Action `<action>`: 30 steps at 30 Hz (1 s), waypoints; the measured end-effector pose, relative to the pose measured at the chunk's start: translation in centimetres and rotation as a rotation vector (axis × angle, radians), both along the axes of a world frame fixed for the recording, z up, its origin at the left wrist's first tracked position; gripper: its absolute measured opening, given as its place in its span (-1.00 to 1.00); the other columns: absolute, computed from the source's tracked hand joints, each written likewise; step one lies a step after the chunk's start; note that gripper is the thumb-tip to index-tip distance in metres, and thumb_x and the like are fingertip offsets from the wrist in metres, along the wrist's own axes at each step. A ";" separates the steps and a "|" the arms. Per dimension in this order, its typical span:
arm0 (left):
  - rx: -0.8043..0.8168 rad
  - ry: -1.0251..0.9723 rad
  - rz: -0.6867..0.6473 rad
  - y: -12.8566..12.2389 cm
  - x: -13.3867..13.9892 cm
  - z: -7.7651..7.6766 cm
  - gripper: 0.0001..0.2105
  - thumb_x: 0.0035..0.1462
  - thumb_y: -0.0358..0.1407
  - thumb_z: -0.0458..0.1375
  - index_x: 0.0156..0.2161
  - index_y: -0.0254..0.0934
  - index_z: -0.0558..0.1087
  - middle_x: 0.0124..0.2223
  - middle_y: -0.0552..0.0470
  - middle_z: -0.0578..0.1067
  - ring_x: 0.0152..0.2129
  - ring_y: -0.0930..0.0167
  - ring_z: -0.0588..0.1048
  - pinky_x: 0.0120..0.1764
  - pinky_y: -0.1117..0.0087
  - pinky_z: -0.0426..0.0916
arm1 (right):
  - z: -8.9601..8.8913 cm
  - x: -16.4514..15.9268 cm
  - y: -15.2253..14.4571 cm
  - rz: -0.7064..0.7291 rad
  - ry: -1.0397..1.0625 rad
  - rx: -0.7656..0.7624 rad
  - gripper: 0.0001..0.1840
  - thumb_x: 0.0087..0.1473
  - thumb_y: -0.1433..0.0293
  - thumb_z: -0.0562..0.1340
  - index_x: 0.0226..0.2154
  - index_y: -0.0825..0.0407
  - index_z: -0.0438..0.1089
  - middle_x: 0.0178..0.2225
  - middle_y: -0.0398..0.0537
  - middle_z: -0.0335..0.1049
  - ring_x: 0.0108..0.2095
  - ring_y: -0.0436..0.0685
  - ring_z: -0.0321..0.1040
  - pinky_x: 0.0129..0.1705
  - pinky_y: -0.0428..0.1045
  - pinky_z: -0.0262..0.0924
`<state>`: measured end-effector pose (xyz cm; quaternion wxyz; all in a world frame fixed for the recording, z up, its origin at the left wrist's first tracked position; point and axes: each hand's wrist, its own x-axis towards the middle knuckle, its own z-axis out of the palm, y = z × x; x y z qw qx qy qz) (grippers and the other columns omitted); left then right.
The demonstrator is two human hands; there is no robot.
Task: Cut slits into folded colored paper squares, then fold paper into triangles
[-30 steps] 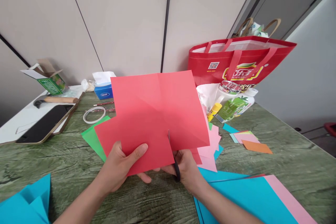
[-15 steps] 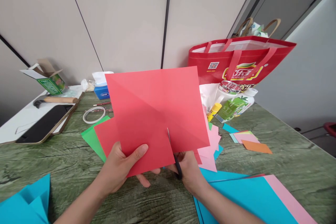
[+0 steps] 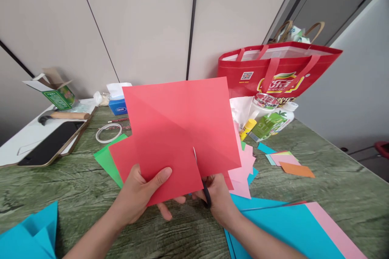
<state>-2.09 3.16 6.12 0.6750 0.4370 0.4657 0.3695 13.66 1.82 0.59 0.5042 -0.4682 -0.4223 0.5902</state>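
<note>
A sheet of red paper [image 3: 179, 121] is held up above the table, slit from its lower edge toward the middle. My left hand [image 3: 141, 188] pinches its lower left part, thumb on the front and the other fingers behind. Black-handled scissors [image 3: 206, 195] sit in my right hand [image 3: 218, 196] at the lower right, their blades in the slit. One blade tip shows in front of the paper; the rest of the blades is mostly hidden. Behind the sheet, more red paper [image 3: 120, 151] and green paper [image 3: 107, 166] stick out at the left.
Blue sheets [image 3: 270, 226] and pink paper lie at the right front, folded blue paper [image 3: 33, 234] at the left. Behind are a tape roll [image 3: 97, 135], tissue pack [image 3: 118, 106], hammer [image 3: 68, 115], phone [image 3: 53, 143], glue stick [image 3: 247, 128] and red bag [image 3: 237, 68]. Paper scraps [image 3: 296, 169] lie right.
The right part of the red sheet has shifted slightly left and its right edge tilts a little. Both hands stay almost in place, with the scissors still in the slit.
</note>
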 end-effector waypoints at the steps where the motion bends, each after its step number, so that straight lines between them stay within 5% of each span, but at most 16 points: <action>1: -0.003 0.004 -0.003 0.0 0.0 0.0 -0.60 -0.05 -0.22 0.21 -0.13 -0.49 0.36 -0.50 -0.15 0.58 -0.61 0.23 0.55 -0.79 0.43 0.42 | 0.0 0.0 0.0 -0.001 0.004 -0.003 -0.84 -0.36 0.41 0.33 -0.57 0.10 0.40 -0.75 -0.25 0.26 -0.71 -0.04 0.12 -0.64 -0.13 0.08; 18: -0.039 0.017 0.002 -0.2 0.2 0.6 -0.62 -0.05 -0.23 0.21 -0.15 -0.47 0.37 -0.50 -0.14 0.58 -0.65 0.28 0.53 -0.78 0.43 0.42 | 0.6 -0.1 0.1 0.020 -0.045 -0.072 -0.80 -0.36 0.40 0.32 -0.77 0.07 0.28 -0.82 -0.27 0.15 -0.75 -0.08 0.04 -0.69 -0.15 0.01; 26: -0.068 0.018 -0.027 -0.2 0.2 0.5 -0.61 -0.07 -0.21 0.23 -0.16 -0.46 0.36 -0.48 -0.16 0.58 -0.62 0.24 0.54 -0.78 0.42 0.42 | 0.0 -0.2 0.1 -0.004 0.031 0.012 -0.76 -0.29 0.30 0.34 -0.49 0.10 0.46 -0.60 -0.11 0.44 -0.57 0.10 0.31 -0.58 -0.09 0.11; 30: -0.034 0.000 0.064 -0.1 0.2 0.1 -0.68 -0.08 -0.23 0.23 -0.25 -0.44 0.40 -0.50 -0.11 0.58 -0.67 0.30 0.52 -0.80 0.46 0.39 | -0.1 0.0 0.2 0.087 0.098 0.008 -0.70 -0.33 0.29 0.39 -0.47 0.09 0.44 -0.53 -0.11 0.44 -0.53 0.09 0.33 -0.52 -0.09 0.15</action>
